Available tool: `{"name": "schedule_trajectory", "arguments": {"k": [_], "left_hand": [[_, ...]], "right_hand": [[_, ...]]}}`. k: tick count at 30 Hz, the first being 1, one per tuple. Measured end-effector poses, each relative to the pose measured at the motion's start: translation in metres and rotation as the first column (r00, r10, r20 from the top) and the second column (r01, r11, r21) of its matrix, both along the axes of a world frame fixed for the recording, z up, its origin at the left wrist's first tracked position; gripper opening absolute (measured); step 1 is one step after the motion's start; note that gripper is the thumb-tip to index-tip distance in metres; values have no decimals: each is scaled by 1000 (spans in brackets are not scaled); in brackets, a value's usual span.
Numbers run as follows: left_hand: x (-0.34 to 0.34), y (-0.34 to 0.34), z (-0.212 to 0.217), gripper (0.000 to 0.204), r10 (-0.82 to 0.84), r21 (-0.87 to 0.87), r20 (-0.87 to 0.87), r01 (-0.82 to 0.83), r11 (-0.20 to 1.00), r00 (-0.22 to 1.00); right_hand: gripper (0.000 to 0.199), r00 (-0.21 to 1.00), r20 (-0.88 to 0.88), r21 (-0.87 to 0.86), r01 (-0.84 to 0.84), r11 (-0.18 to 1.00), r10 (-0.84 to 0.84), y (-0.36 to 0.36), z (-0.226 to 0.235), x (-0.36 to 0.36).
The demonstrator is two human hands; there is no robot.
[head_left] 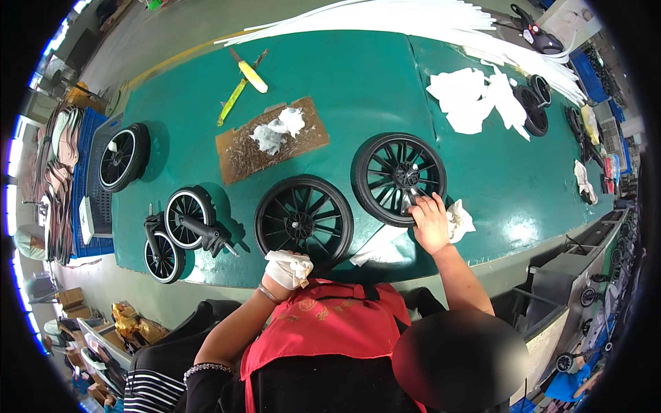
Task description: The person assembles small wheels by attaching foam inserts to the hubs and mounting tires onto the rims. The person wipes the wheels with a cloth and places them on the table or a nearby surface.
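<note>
Two large black spoked wheels lie side by side on the green tabletop before me. My right hand (430,224) has its fingers bent over the lower right edge of the right wheel (407,175), gripping it at the rim. Against the outer side of that hand rests a crumpled white cloth (460,220). A bunched white cloth (292,267) is wrapped in my left hand (274,286), largely covering the fingers. That hand is at the near edge of the left wheel (300,226); whether the cloth touches the tyre I cannot tell.
At left are smaller wheels on black forks (200,228) and a standing wheel (124,158). Beyond lie a brown board (275,148) with white fluff, and a yellow-handled tool (252,76). White cloths (468,100) and long white tubes (385,17) occupy the far right.
</note>
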State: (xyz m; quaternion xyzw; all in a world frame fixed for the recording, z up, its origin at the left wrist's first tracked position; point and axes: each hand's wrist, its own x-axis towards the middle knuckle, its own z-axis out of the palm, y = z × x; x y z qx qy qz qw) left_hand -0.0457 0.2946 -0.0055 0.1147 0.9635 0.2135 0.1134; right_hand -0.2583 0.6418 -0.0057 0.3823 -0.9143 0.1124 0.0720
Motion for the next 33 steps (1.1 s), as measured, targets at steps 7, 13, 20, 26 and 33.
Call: {"name": "schedule_trajectory", "arguments": {"k": [7, 13, 20, 26, 33], "left_hand": [[-5, 9, 4, 36, 137, 35, 27, -137, 990, 990], [27, 10, -15, 41, 192, 70, -151, -183, 981, 970], [67, 2, 36, 28, 436, 144, -185, -415, 898, 880], [138, -45, 54, 22, 746, 276, -334, -697, 662, 577], [220, -148, 47, 21, 834, 442, -327, -708, 551, 445]], "right_hand": [[33, 998, 66, -8, -14, 1000, 15, -4, 4, -4], [34, 993, 103, 33, -52, 998, 48, -11, 5, -8], [39, 989, 144, 123, -54, 991, 36, -17, 17, 1], [37, 995, -22, -79, 92, 993, -94, -34, 49, 49], [25, 971, 13, -346, -219, 912, 239, -215, 84, 169]]}}
